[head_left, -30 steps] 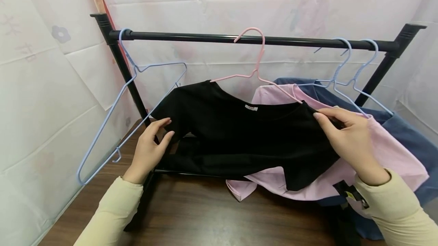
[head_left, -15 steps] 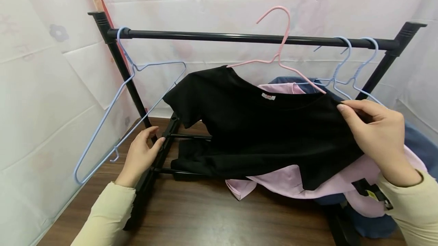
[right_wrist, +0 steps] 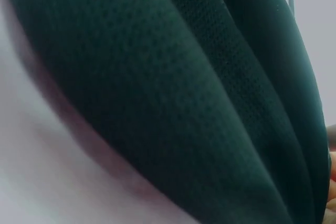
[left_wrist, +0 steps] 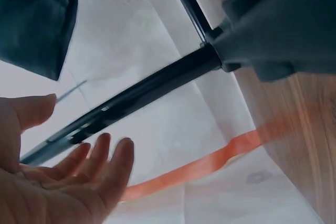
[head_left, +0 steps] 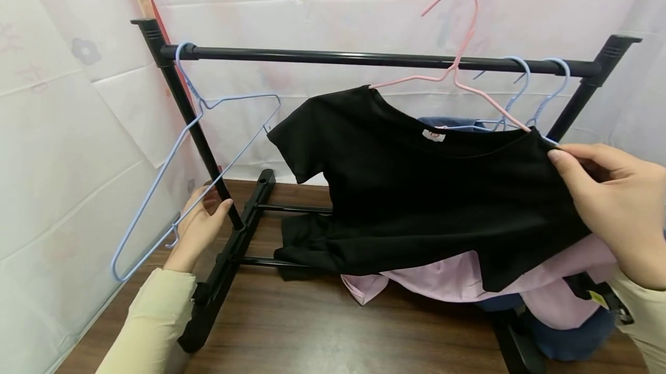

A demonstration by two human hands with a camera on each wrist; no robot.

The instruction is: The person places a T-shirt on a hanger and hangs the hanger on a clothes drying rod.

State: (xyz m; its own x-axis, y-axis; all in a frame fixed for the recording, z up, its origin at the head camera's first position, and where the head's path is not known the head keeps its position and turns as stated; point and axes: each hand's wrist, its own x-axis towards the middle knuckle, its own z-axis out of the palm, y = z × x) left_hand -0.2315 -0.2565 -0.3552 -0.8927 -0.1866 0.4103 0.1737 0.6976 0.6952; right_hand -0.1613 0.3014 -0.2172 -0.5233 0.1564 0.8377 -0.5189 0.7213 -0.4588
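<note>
Across the centre of the frame a black clothes rack (head_left: 374,60) stands on the wooden counter (head_left: 322,333). Hanging mid-frame on a pink hanger (head_left: 458,67), the black T-shirt (head_left: 426,200) hides most of a pink garment (head_left: 442,278). At right, cut off, the right hand (head_left: 619,203) pinches its shoulder. At lower left, the left hand (head_left: 200,226) lies released beside a blue hanger (head_left: 182,148).

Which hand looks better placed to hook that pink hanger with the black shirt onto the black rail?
Probably the right hand: it pinches the black T-shirt at the shoulder on the pink hanger, whose hook is above the rail. The left hand is open, low by the rack's post.
</note>
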